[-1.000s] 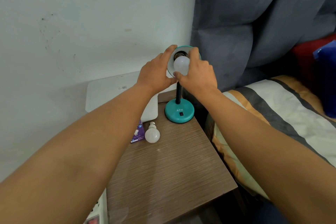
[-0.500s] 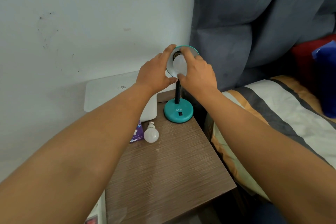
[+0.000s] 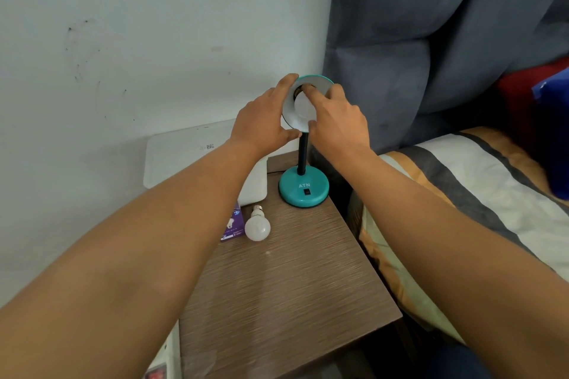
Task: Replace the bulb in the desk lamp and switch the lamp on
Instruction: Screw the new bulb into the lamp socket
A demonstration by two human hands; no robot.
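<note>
A teal desk lamp stands at the back of the wooden bedside table point(image 3: 277, 301), its round base point(image 3: 303, 189) carrying a black switch point(image 3: 306, 192). Its shade point(image 3: 292, 120) faces me. My left hand point(image 3: 264, 120) grips the shade's left rim. My right hand point(image 3: 335, 120) is wrapped around a white bulb point(image 3: 303, 108) sitting inside the shade at the socket. A second white bulb point(image 3: 257, 224) lies loose on the table, beside a purple bulb box point(image 3: 231, 226).
A white flat device point(image 3: 191, 157) leans against the wall behind the table. A bed with striped bedding point(image 3: 477, 194) lies right of the table, under a grey curtain point(image 3: 431, 40). A white power strip point(image 3: 163, 369) shows at the lower left.
My right hand has turned around the bulb, fingers shifting over its top, and the bulb sits deeper in the shade. The left hand keeps its hold on the shade.
</note>
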